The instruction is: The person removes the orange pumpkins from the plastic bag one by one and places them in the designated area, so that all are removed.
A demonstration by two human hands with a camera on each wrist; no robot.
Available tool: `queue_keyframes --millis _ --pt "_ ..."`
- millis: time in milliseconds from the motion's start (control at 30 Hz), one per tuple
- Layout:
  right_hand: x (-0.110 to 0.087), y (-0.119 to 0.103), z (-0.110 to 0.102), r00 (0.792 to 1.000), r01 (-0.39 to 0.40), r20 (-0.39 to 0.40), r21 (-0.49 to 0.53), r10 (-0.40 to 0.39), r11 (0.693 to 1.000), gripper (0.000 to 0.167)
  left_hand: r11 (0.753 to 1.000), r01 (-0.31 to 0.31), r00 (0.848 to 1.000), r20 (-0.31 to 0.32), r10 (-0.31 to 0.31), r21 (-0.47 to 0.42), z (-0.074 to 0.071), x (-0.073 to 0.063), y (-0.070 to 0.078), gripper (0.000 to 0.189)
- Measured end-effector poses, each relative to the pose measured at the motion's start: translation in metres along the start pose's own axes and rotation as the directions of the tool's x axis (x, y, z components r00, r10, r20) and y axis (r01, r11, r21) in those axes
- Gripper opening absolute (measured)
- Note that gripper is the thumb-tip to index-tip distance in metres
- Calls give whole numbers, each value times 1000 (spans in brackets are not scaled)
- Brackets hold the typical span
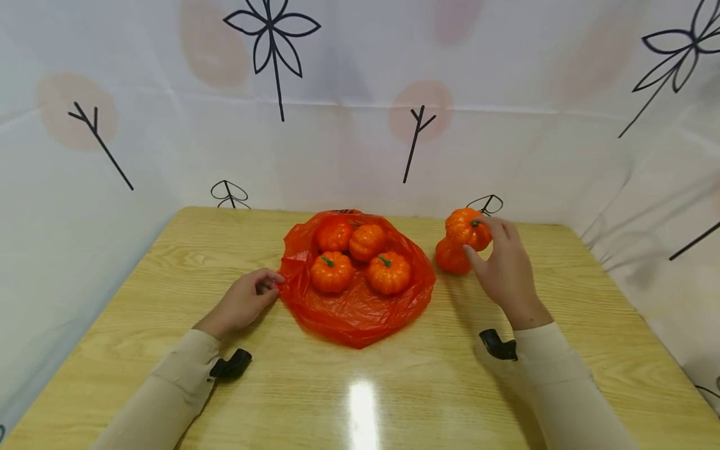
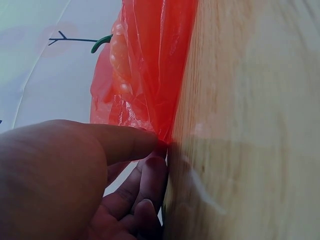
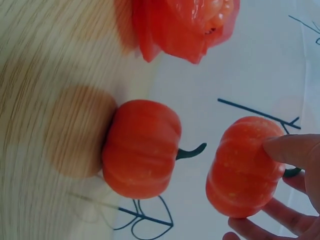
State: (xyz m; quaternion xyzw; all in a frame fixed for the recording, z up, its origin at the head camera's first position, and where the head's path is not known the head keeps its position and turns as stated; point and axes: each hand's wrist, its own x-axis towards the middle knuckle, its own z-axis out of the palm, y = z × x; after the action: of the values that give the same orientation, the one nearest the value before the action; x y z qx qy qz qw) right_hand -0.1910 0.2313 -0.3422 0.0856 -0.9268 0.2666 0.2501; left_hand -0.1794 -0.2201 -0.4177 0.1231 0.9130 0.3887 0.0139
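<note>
My left hand [image 1: 247,301] pinches the left edge of a red plastic bag [image 1: 360,322] between thumb and fingers, low against the tabletop. Several small orange toy pumpkins, such as the front left pumpkin [image 1: 332,272], sit inside the spread bag. To the right of the bag, my right hand [image 1: 507,270] grips another toy pumpkin [image 3: 245,167] and holds it raised off the table. Below it a second loose pumpkin [image 3: 142,149] stands on the wood, its green stem up. The right wrist view shows a gap between these two pumpkins.
The light wooden table [image 1: 427,394] reaches back to a white cloth [image 1: 349,150] printed with plant drawings, which hangs behind and at both sides. A black wrist mount [image 1: 230,365] sits on the left sleeve, and another black mount [image 1: 498,345] on the right sleeve.
</note>
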Motion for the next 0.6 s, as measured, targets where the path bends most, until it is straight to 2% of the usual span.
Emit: queue_keyframes --millis 600 --pt "5 20 -6 986 -157 45 -56 159 986 58 1000 30 999 12 -30 -4 -3 0 4 19"
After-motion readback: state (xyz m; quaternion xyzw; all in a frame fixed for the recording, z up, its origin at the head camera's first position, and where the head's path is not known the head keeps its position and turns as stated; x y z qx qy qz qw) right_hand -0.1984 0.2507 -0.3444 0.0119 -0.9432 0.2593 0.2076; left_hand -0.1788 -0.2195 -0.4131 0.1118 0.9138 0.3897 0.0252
